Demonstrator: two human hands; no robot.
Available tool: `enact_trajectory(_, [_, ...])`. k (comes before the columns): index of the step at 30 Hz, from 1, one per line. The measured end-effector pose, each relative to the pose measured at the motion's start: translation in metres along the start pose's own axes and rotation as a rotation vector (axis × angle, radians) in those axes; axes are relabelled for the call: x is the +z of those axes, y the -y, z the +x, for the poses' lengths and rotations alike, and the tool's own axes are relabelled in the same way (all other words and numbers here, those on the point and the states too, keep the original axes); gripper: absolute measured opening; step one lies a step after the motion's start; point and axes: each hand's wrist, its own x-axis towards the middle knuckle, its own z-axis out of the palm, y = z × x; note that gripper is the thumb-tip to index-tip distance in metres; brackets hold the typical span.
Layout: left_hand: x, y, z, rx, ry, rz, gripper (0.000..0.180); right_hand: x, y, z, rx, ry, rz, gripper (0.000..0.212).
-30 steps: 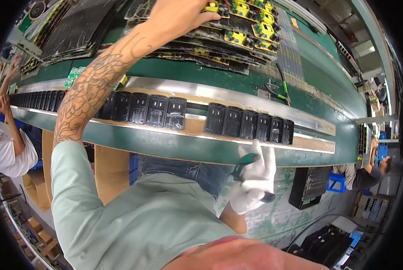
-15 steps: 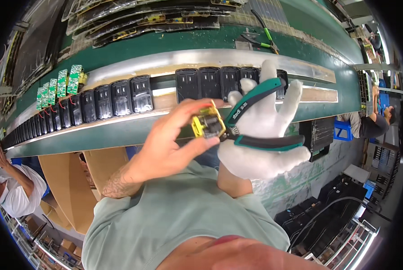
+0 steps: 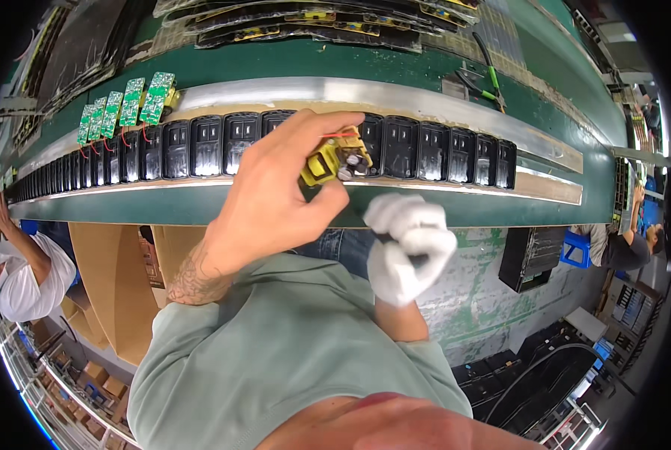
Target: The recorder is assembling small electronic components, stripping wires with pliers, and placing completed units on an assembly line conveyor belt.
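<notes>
Left hand (image 3: 271, 187) pinches yellow component (image 3: 334, 159), masking some black shells (image 3: 433, 150); right glove (image 3: 410, 244) curled, blurred, cannot tell its grip.

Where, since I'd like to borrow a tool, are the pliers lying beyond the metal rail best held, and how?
Probably by the handles, coming down from above on the side away from the rail. The pliers lie on the green bench, handles spread and pointing away leftward, with the head turned toward the rail.
</notes>
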Motion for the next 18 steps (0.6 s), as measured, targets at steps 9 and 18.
enact_trajectory(9, [-0.002, -0.004, -0.008, 0.064, 0.080, 0.092, 0.071, 0.005, 0.047, 0.029, 0.230, 0.102, -0.216, 0.017])
enact_trajectory(18, [0.008, 0.000, -0.015, 0.263, 0.088, 0.157, 0.085, 0.019, 0.043, 0.043, 0.193, 0.145, -0.839, 0.025])
